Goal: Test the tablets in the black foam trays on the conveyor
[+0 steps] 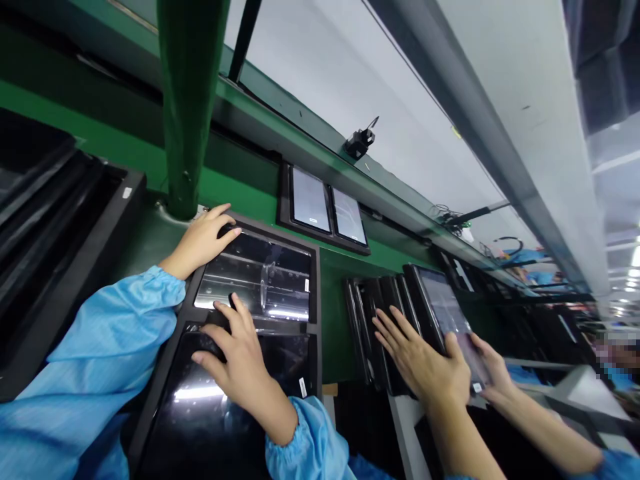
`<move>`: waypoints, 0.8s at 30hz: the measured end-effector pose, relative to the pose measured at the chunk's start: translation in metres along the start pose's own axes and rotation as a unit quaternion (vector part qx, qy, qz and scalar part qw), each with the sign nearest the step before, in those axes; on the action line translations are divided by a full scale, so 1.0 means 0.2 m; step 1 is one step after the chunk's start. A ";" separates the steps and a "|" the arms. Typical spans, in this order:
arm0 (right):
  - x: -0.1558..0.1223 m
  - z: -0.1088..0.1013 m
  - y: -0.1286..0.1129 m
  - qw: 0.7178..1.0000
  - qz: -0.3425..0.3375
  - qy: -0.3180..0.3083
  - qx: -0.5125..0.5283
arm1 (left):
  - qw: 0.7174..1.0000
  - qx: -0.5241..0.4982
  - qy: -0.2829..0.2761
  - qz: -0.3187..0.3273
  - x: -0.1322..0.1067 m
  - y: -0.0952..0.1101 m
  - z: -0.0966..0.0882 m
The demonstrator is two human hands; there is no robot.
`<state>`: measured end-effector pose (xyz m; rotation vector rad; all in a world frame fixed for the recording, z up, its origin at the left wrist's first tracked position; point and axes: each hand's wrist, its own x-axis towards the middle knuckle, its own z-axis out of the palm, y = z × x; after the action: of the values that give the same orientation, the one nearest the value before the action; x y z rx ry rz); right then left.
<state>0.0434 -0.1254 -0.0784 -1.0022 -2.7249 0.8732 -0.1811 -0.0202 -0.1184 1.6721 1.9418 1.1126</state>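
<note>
A black foam tray lies in front of me with two dark, glossy tablets in it, one behind the other. The far tablet has a clear film and a small white label; the near tablet reflects a bright light. At the tray's far left corner rests my left hand, thumb and fingers apart over the rim. My right hand, fingers spread, is over the strip between the tablets and the near tablet's upper edge. Whether its fingertips touch is unclear. Neither hand holds a tablet.
On the right, a co-worker's hands handle a tablet beside a row of upright dark devices. Another tray with two lit tablets stands behind. Stacked trays are at left, near a green post.
</note>
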 end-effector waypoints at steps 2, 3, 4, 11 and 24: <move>-0.01 0.01 -0.01 1.000 -0.002 0.000 -0.002 | 1.000 0.004 0.005 0.002 0.00 0.00 0.00; -0.02 0.01 -0.02 1.000 -0.004 0.002 -0.002 | 1.000 0.008 0.010 0.003 0.00 0.00 0.00; -0.02 0.02 -0.03 1.000 -0.008 0.005 -0.001 | 1.000 0.013 0.016 0.002 -0.01 0.00 0.00; -0.05 -0.10 0.09 0.989 -0.007 0.143 0.035 | 0.998 0.018 0.052 0.042 -0.14 0.15 -0.08; -0.06 -0.38 0.39 0.963 0.175 0.178 -0.096 | 0.989 -0.039 -0.051 0.137 -1.21 0.19 -0.26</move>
<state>0.1183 -0.0471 -0.0580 -1.5449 -2.3942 0.4119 -0.1322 -0.2653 -0.1127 1.9529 1.6200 1.1575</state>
